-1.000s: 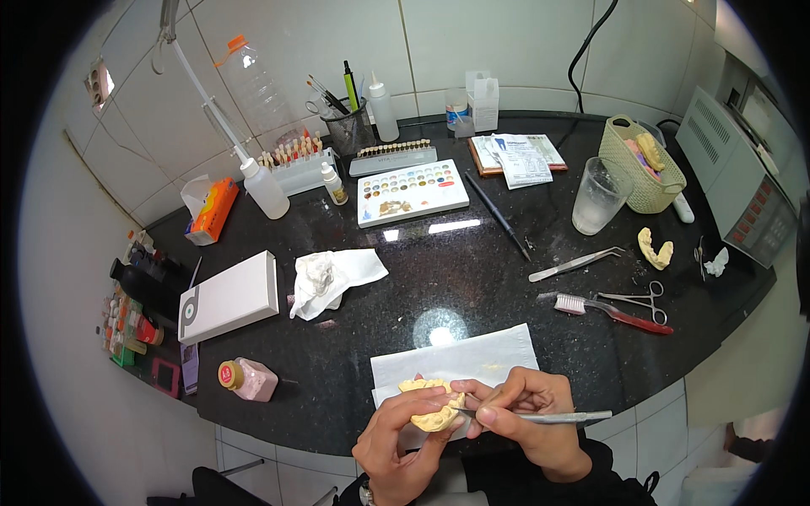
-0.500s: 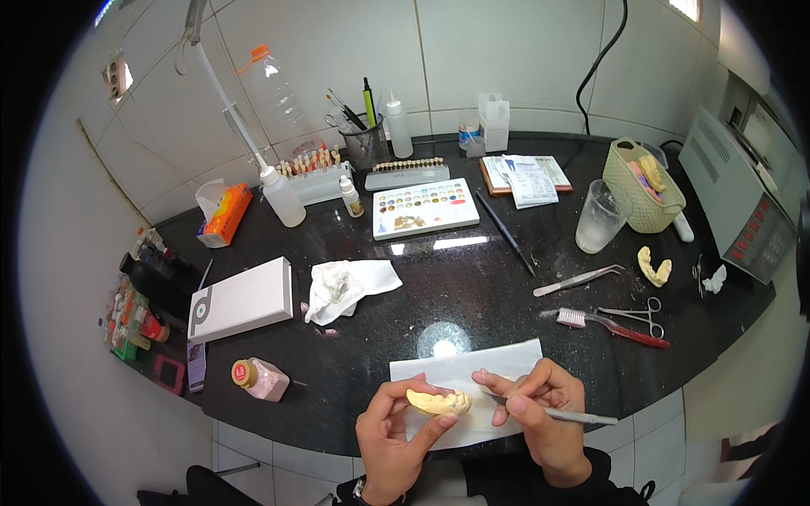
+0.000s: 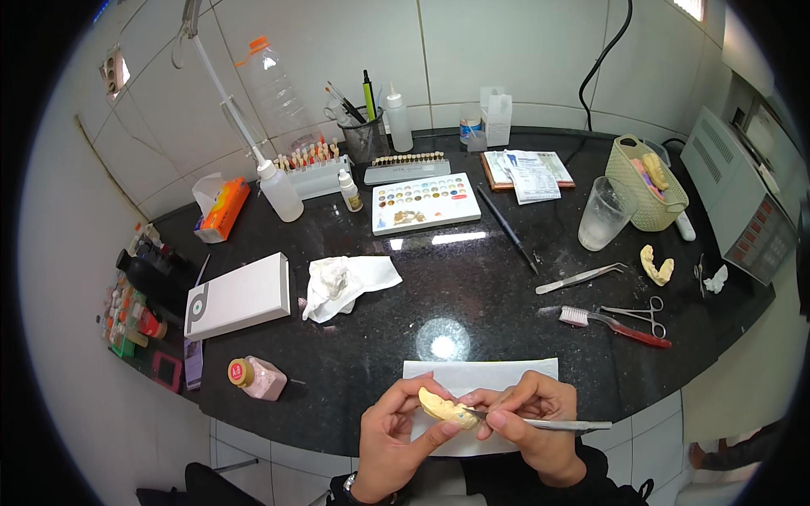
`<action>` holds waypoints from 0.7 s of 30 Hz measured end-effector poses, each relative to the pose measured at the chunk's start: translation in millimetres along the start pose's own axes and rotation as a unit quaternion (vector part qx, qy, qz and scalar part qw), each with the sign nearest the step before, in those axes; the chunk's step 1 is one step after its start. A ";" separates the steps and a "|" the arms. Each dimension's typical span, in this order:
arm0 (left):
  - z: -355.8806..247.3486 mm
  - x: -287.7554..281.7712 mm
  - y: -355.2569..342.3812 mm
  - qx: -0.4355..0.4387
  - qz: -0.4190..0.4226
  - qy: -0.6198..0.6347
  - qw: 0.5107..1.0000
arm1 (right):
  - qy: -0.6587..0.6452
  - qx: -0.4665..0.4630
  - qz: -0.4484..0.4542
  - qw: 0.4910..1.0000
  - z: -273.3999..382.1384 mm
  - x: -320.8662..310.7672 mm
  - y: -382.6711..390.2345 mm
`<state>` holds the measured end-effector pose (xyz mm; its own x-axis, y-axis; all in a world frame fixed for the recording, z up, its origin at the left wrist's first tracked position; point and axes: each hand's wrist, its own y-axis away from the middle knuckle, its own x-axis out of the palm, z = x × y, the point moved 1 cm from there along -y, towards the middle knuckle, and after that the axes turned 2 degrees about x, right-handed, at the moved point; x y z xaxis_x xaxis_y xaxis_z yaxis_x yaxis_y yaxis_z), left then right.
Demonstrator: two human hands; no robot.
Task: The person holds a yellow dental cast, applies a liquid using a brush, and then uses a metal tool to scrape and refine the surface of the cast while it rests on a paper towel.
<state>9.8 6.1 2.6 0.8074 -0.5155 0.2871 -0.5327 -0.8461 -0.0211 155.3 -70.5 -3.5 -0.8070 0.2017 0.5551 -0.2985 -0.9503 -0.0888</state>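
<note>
**At the lower centre: carving a dental cast**

Low in the frame, the left hand (image 3: 390, 432) is clamped around a yellow dental cast (image 3: 445, 407), held above a white paper sheet (image 3: 506, 375). The right hand (image 3: 531, 413) pinches 1 thin metal instrument (image 3: 540, 423), its tip touching the cast. Detail work on the model seems under way; the next stroke likely needs a steady tip and light pressure. Counted at right: 1 second cast (image 3: 656, 266), 1 tweezers (image 3: 580, 277), 1 scissors (image 3: 637, 313), 1 toothbrush (image 3: 612, 324), 1 cup (image 3: 602, 214).
</note>
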 end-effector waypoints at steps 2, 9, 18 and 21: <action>3.7 -4.6 1.5 0.013 0.030 -0.006 0.999 | 0.001 0.015 -0.010 1.000 3.0 2.2 0.7; 4.5 -6.4 -0.2 0.013 0.056 -0.005 0.998 | 0.003 0.047 0.015 0.999 2.6 -4.4 -1.9; 7.2 -7.0 -1.9 0.026 0.066 -0.015 0.997 | 0.005 0.088 0.008 0.996 7.1 -3.9 -2.1; 6.9 -6.8 -1.0 0.017 0.057 -0.016 0.998 | 0.036 0.057 -0.025 0.997 3.2 -0.9 -3.6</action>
<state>6.6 9.6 -6.0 0.7494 -0.6126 0.2511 -0.6134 -0.7852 -0.0850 158.8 -68.0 -1.0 -0.8277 0.2623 0.4961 -0.2835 -0.9584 0.0338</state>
